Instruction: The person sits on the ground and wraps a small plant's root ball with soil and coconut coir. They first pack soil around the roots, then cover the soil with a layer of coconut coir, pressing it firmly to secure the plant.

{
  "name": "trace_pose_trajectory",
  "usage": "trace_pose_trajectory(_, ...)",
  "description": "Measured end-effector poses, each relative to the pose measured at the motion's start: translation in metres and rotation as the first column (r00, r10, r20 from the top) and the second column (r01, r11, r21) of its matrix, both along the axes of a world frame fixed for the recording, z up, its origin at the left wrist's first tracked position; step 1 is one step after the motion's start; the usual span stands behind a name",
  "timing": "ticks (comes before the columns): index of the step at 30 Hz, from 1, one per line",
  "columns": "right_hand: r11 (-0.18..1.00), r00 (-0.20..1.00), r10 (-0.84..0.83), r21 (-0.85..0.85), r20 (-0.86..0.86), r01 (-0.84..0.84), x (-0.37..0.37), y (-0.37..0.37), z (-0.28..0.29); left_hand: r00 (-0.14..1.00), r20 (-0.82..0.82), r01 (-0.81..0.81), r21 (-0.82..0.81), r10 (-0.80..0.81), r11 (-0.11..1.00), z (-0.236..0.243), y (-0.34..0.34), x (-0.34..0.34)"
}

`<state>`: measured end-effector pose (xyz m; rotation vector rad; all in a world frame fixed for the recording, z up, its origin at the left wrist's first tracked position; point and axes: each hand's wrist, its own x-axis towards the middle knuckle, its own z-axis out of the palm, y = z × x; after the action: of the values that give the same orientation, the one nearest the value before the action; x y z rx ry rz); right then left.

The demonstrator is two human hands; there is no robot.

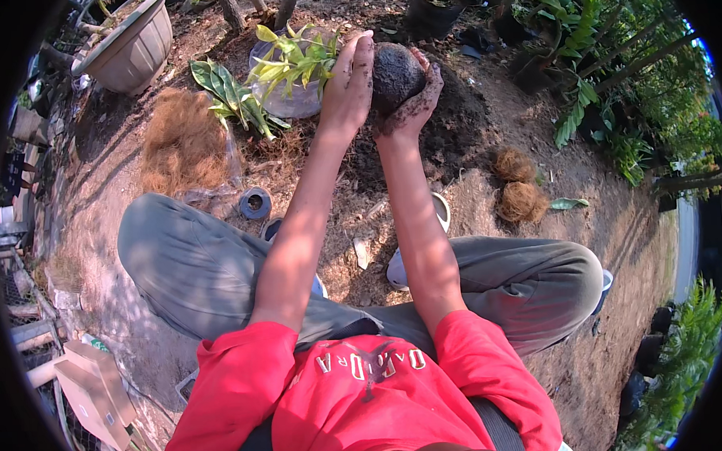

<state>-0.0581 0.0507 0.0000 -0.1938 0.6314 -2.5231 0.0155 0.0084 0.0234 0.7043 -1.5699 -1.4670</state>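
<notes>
A dark, moist soil ball is cupped between my two hands, raised in front of me. My left hand wraps its left side, with fingers together. From the right and below, my right hand, smeared with soil, curls around it. A leafy yellow-green plant sticks out sideways just left of my left hand. Whether its stem joins the ball is hidden behind that hand. Under the leaves lies a round translucent plastic piece. Loose dark soil is heaped on the ground below my hands.
Brown coconut fibre, cut green leaves and a grey roll lie to the left. Two fibre balls sit at the right beside a single leaf. A large planter stands far left; potted plants line the back.
</notes>
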Motion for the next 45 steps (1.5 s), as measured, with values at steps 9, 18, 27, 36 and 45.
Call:
trace_pose_trajectory(9,0.899,0.580,0.029,0.275,-0.814,0.342,0.011,0.003,0.010,0.807,-0.582,0.179,0.397,0.097,0.900,-0.025,-0.031,-0.002)
trace_pose_trajectory(18,0.901,0.642,-0.156,0.158,-0.750,0.404,0.014,-0.003,-0.005,0.994,-0.110,0.041,0.147,-0.025,0.988,-0.018,-0.015,0.000)
trace_pose_trajectory(27,0.907,0.928,0.361,-0.267,0.094,-0.326,-0.007,0.011,0.005,0.986,-0.128,-0.140,-0.308,0.104,0.941,-0.015,0.013,0.000)
trace_pose_trajectory(36,0.811,0.312,-0.107,0.098,-0.944,0.576,0.015,0.003,0.019,0.661,-0.743,0.537,0.565,0.104,0.627,0.004,-0.006,0.010)
trace_pose_trajectory(45,0.976,0.842,-0.011,0.177,-0.539,0.125,0.013,-0.004,0.008,0.813,-0.576,0.329,0.570,0.081,0.753,-0.004,0.001,0.004)
